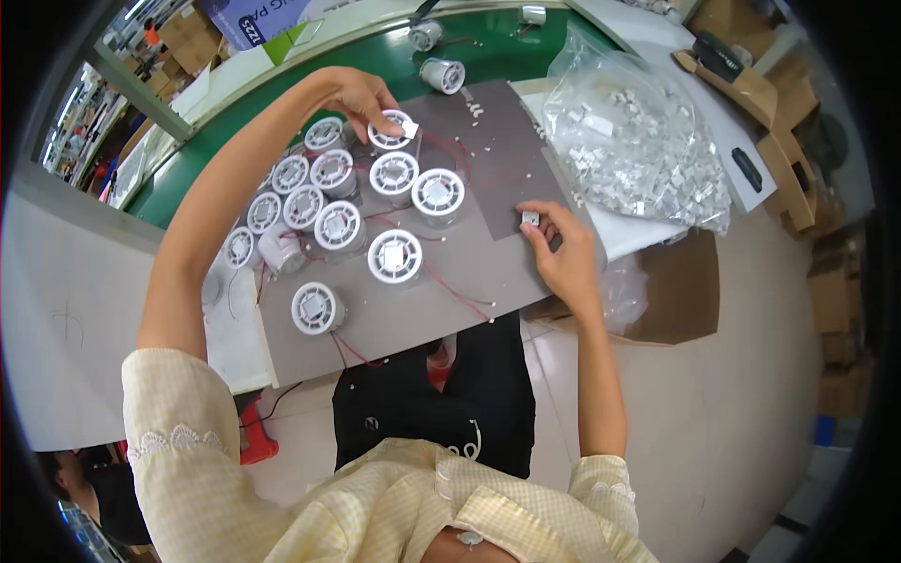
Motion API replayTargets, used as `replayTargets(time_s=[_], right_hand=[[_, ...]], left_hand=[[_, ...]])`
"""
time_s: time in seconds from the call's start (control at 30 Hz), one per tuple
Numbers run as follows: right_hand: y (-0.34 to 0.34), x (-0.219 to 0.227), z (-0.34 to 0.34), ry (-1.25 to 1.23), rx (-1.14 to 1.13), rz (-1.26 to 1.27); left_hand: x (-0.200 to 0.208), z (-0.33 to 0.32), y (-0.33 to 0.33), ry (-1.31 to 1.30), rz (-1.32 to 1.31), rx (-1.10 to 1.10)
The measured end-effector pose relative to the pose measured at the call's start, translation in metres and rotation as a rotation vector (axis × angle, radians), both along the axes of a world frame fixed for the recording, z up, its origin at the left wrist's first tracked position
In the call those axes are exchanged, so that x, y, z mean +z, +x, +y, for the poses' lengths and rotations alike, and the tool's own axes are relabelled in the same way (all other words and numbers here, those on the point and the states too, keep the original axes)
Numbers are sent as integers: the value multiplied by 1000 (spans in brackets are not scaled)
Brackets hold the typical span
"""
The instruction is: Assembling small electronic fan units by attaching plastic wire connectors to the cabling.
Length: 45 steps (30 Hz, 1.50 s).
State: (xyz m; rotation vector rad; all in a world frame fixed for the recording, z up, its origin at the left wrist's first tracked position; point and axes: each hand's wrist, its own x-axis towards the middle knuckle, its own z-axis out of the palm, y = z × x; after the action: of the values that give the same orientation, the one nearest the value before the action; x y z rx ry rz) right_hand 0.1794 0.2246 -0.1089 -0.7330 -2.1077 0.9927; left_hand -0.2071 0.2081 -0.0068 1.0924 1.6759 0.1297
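My left hand (pixel 361 98) reaches to the far part of the grey board, over a round white ringed housing (pixel 377 141). Its fingers are closed at a small white square piece (pixel 410 129) on top of that housing. At the board's right side my right hand (pixel 568 249) pinches another small white square piece (pixel 530 218) between thumb and finger. Several similar round housings with spoked rims stand around the left hand, some with red wires. Nearer me are a housing with a white square in its middle (pixel 394 256) and one at the front left (pixel 316 309).
A clear plastic bag of small white pieces (pixel 638 141) lies right of the grey board (pixel 441 310). Beyond are a green surface (pixel 347 70) and more housings, one lying on its side (pixel 443 75). An open cardboard box (pixel 680 291) stands below at the right.
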Motion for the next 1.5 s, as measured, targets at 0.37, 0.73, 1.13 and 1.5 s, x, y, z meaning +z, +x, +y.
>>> replayTargets(time_s=[0.37, 0.73, 1.13, 1.5], right_hand=[[1, 4, 0, 6, -20, 0], [1, 6, -1, -30, -28, 34], [-3, 4, -1, -37, -43, 38], [-6, 4, -1, 27, -16, 42]], left_hand=[[4, 78, -12, 703, 965, -137], [-7, 107, 12, 524, 487, -126], [9, 31, 25, 93, -74, -146], [-37, 114, -156, 1068, 1115, -372]])
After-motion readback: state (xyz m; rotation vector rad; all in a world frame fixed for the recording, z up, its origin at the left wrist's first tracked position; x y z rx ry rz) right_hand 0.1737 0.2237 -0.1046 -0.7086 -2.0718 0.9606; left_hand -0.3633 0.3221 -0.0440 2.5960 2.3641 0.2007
